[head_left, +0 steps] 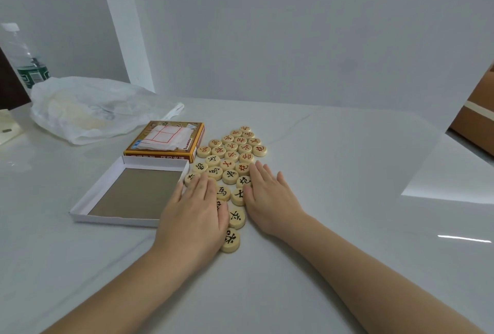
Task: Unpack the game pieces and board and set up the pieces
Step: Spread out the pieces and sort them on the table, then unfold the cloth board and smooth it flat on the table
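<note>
Several round wooden game pieces (230, 154), marked in red or black characters, lie face up in a tight cluster on the white table (334, 173). My left hand (196, 213) rests flat on the cluster's near left side, covering a few pieces. My right hand (268, 194) lies flat against its near right edge. Both hands have fingers extended and hold nothing. Left of the pieces sits the empty white box tray (107, 192). Behind the tray is the brown box lid (195, 144), with the folded paper board (164, 137) lying on it.
A crumpled white plastic bag (91, 109) lies at the back left, with a water bottle (25, 58) behind it. A white wall rises behind the table. A brown piece of furniture (478, 117) stands at the far right.
</note>
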